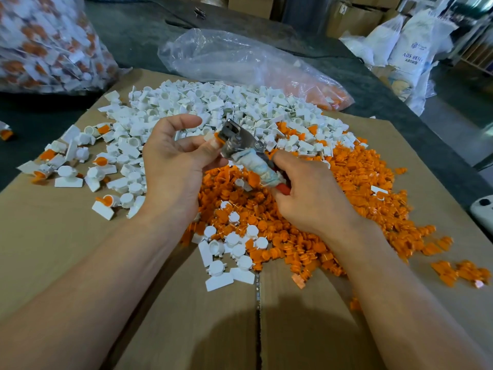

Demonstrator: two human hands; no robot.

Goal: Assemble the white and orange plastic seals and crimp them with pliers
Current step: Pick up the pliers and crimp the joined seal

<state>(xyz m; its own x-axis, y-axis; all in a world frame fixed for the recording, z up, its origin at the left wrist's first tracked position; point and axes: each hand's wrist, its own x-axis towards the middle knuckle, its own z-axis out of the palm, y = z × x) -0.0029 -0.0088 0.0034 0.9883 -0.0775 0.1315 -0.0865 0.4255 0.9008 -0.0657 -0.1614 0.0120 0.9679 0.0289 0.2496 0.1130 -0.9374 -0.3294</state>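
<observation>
My right hand (309, 193) grips the cloth-wrapped handles of the metal pliers (241, 142), whose jaws point up and left. My left hand (173, 158) pinches a small orange and white seal (216, 138) at the pliers' jaws; most of the seal is hidden by fingers and metal. Under both hands lies a pile of loose white seal bodies (213, 105) and a pile of orange inserts (346, 188) on flat cardboard (66, 236). Several assembled seals (101, 161) lie scattered at the left.
A clear bag of finished orange-and-white seals (45, 41) stands at the far left. A crumpled clear bag with orange parts (240, 60) lies behind the piles. White sacks (410, 49) and cartons stand at the back right. A white device (482, 209) sits at the right edge.
</observation>
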